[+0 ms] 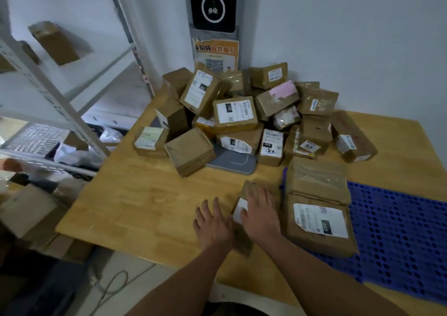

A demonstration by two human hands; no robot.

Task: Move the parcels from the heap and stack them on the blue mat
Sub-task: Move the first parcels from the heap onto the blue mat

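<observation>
A heap of brown cardboard parcels (235, 114) with white labels fills the far middle of the wooden table (145, 194). The blue perforated mat (399, 231) lies at the right. Two larger parcels sit on its left end: a near one with a white label (319, 223) and a far one wrapped in tape (316, 180). A small brown parcel (242, 238) lies on the table just left of them. My right hand (260, 209) rests flat on top of it, fingers straight. My left hand (212, 221) presses against its left side with fingers spread.
A grey scale (232, 163) lies half under the heap. A white metal shelving rack (60, 102) stands at the left with a box on a shelf. More boxes sit on the floor at the left. A black device and an orange notice hang on the back wall.
</observation>
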